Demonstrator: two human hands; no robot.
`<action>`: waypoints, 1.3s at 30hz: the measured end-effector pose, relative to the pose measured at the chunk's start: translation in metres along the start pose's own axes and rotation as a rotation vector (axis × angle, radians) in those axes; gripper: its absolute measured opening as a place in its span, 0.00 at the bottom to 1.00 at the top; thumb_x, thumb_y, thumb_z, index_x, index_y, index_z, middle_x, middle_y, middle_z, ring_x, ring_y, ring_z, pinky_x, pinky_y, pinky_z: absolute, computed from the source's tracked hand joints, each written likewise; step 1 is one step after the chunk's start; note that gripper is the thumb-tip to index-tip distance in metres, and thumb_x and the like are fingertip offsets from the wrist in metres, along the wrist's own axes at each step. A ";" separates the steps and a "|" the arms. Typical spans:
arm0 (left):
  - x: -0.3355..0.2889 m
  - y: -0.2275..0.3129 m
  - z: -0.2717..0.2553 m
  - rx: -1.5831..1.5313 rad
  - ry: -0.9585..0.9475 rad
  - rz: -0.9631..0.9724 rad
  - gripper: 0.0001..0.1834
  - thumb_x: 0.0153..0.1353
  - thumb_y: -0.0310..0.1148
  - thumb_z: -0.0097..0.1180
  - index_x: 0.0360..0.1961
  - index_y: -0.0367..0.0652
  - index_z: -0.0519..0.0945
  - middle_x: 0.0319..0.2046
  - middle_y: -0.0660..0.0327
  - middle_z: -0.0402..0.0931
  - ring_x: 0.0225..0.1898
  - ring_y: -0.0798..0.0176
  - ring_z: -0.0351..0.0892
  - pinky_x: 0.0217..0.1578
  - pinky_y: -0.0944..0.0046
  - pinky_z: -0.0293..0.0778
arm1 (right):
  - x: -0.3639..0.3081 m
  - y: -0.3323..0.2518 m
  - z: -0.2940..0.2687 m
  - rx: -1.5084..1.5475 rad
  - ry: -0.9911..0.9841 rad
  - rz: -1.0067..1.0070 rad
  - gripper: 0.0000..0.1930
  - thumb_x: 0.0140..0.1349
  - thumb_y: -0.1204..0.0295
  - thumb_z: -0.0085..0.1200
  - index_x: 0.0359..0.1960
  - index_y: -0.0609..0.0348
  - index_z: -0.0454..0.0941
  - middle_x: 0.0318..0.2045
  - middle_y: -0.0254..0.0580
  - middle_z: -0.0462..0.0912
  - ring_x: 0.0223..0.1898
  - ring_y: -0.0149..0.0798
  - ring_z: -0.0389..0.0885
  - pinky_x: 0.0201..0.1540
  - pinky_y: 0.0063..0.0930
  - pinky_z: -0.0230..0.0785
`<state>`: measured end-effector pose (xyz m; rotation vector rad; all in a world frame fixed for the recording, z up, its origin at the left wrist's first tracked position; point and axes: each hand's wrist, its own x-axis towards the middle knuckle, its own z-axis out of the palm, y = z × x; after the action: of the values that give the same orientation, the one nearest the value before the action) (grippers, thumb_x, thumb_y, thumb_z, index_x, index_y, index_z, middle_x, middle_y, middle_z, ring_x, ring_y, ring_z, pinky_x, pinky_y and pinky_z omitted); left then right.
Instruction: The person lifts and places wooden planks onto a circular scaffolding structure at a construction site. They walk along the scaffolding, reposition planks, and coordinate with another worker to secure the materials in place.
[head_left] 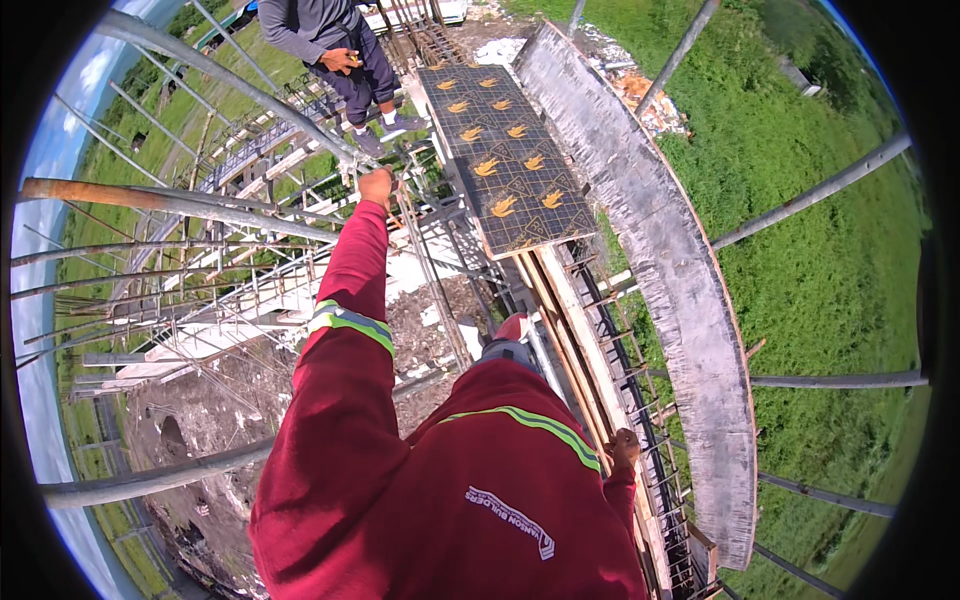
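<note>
I look down over my own red jacket with its reflective stripes. My left arm reaches forward and my left hand (pixel 377 186) is closed around a thin steel bar (pixel 432 285) where it meets a slanting scaffold pipe (pixel 240 85). My right hand (pixel 625 447) is low at my side, against the timber planks (pixel 575 310) and a row of rebar ties (pixel 640 400). Its fingers are hidden. My shoe (pixel 512 328) shows below my chest.
Another person (pixel 335 50) in a grey top stands on the scaffold ahead, with something small and yellow in their hands. A dark formwork panel (pixel 505 160) with yellow marks lies beside a curved concrete beam (pixel 660 250). Pipes, rebar and bare ground (pixel 200 420) lie far below; grass (pixel 820 250) lies to the right.
</note>
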<state>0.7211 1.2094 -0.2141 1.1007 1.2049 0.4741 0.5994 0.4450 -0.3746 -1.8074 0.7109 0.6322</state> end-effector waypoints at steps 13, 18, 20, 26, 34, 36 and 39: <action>0.058 0.007 0.057 0.014 -0.010 0.054 0.09 0.57 0.35 0.55 0.33 0.42 0.73 0.30 0.60 0.73 0.31 0.58 0.77 0.29 0.52 0.71 | -0.015 -0.069 0.025 -0.126 -0.040 -0.002 0.16 0.63 0.67 0.49 0.47 0.67 0.72 0.27 0.48 0.80 0.19 0.34 0.79 0.19 0.25 0.72; 0.069 0.009 0.059 -0.105 -0.002 0.133 0.10 0.57 0.37 0.57 0.32 0.43 0.73 0.28 0.61 0.72 0.31 0.58 0.77 0.25 0.56 0.71 | -0.016 -0.084 0.038 -0.124 -0.092 -0.057 0.16 0.63 0.66 0.51 0.46 0.65 0.73 0.27 0.48 0.80 0.21 0.34 0.80 0.20 0.24 0.72; 0.072 0.015 0.058 -0.164 -0.028 0.133 0.10 0.58 0.37 0.56 0.32 0.43 0.72 0.30 0.60 0.71 0.34 0.58 0.78 0.25 0.57 0.71 | -0.016 -0.087 0.041 -0.157 -0.082 0.003 0.16 0.62 0.66 0.51 0.46 0.65 0.74 0.27 0.47 0.80 0.21 0.34 0.80 0.20 0.25 0.72; 0.084 0.022 0.062 -0.191 -0.011 0.152 0.14 0.59 0.36 0.55 0.39 0.38 0.70 0.32 0.58 0.72 0.35 0.57 0.78 0.27 0.57 0.73 | -0.010 -0.094 0.040 -0.258 -0.116 -0.045 0.17 0.63 0.64 0.50 0.47 0.66 0.73 0.27 0.47 0.81 0.22 0.34 0.81 0.21 0.25 0.72; 0.101 0.047 0.052 0.490 -0.092 0.405 0.22 0.54 0.37 0.56 0.49 0.39 0.74 0.34 0.55 0.80 0.26 0.62 0.79 0.21 0.61 0.70 | -0.009 -0.103 0.042 -0.296 -0.122 -0.053 0.17 0.62 0.65 0.50 0.48 0.65 0.72 0.26 0.46 0.81 0.21 0.34 0.80 0.21 0.25 0.72; 0.110 0.044 0.049 0.556 -0.491 0.081 0.19 0.53 0.36 0.56 0.46 0.44 0.75 0.32 0.57 0.81 0.26 0.62 0.80 0.23 0.63 0.70 | -0.012 -0.105 0.047 -0.259 -0.137 -0.027 0.17 0.62 0.65 0.51 0.47 0.65 0.73 0.26 0.45 0.81 0.22 0.33 0.80 0.21 0.25 0.72; 0.121 -0.018 0.066 0.534 -0.660 0.137 0.16 0.51 0.34 0.61 0.42 0.48 0.76 0.35 0.62 0.79 0.31 0.62 0.79 0.26 0.60 0.73 | -0.014 -0.111 0.061 -0.285 -0.110 -0.029 0.15 0.61 0.67 0.52 0.45 0.64 0.75 0.24 0.40 0.79 0.21 0.31 0.77 0.21 0.25 0.70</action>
<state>0.8187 1.2696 -0.2927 1.6381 0.6748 -0.1351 0.6650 0.5361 -0.3136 -2.0212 0.5400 0.8408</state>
